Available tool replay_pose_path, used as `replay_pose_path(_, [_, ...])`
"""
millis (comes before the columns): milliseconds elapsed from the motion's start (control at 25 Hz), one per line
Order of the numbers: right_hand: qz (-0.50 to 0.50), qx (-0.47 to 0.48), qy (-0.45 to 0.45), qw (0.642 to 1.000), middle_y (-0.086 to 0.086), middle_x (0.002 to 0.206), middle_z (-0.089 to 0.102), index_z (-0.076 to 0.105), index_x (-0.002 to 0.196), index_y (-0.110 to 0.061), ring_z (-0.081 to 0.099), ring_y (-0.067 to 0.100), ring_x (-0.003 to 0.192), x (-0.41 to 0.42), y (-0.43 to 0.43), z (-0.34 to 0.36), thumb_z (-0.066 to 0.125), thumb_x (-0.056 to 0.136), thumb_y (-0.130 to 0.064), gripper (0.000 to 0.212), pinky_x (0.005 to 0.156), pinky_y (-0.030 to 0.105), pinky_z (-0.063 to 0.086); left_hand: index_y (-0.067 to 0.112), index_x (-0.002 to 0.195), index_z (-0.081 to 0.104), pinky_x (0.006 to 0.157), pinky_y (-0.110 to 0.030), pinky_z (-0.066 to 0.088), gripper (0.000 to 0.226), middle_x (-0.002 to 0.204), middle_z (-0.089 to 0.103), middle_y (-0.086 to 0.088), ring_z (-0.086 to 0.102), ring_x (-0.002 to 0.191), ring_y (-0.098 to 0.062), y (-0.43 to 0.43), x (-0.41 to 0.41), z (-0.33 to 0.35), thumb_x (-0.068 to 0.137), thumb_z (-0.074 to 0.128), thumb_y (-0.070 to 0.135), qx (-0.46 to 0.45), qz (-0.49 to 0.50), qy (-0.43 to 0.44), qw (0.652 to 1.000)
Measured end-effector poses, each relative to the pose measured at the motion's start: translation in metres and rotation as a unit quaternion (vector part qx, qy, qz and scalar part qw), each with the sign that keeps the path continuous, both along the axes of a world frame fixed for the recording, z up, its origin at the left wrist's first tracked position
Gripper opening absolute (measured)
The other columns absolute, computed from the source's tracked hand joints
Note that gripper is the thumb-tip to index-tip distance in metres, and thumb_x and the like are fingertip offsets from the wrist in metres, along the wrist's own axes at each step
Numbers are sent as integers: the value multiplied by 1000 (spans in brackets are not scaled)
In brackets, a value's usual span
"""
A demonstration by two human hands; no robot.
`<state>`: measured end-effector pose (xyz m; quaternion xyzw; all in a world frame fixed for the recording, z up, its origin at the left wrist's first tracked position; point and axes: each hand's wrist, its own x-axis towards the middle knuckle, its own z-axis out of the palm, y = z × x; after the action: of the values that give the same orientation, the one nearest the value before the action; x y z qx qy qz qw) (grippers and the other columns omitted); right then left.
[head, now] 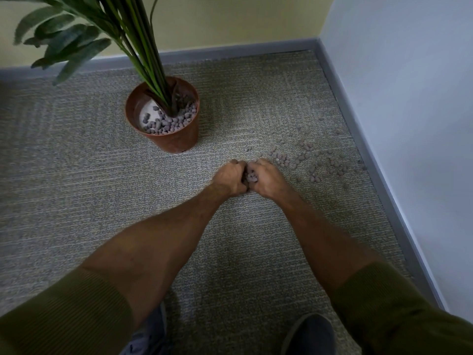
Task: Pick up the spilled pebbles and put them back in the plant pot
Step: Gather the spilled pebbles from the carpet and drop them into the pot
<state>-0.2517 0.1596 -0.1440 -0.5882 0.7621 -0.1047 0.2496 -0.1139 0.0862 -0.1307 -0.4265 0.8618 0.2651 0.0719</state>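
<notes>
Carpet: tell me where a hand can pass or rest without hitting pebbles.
Bare carpet lies left of the plant pot, and below both hands, toward the shoes. It is crowded right of the right hand, where spilled pebbles scatter to the grey skirting.

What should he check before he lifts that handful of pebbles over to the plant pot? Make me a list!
1. Both hands cupped together around a pile: ok, the left hand and right hand meet, with pebbles between them.
2. Nothing leaking underneath: cannot tell, the undersides are hidden.
3. Plant pot upright: ok.
4. Room in the pot: ok, white base shows at the left.
5. Carpet path to the pot free of objects: ok.
6. All picked up: not ok, spilled pebbles remain at the right.
</notes>
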Motion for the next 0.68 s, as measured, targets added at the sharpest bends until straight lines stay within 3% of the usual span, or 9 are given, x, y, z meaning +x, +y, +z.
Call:
replay_pose_path(280, [95,-48,128,986,12,120,67,71,129,-9,71,27,101,4,-1,3,66,100,-10,29,85,33,57,14,123,67,81,-38,56,43,113,65,-13,70,101,-33,3,-7,0,87,80,32,-2,41,3,999])
replay_pose_path(520, [74,-55,120,988,12,117,67,71,127,-9,71,25,93,6,-4,-1,71,96,-6,31,81,32,60,10,109,73,73,-31,48,23,99,65,-8,65,87,-25,2,-3,-3,88,77,20,-1,71,28,997])
replay_pose_path(680, [41,-47,110,992,12,108,74,79,111,-10,72,24,90,-1,-4,-3,70,98,-7,16,82,33,63,16,97,79,74,-31,60,10,90,76,-5,73,83,-23,1,1,-1,87,78,17,38,100,41,993])
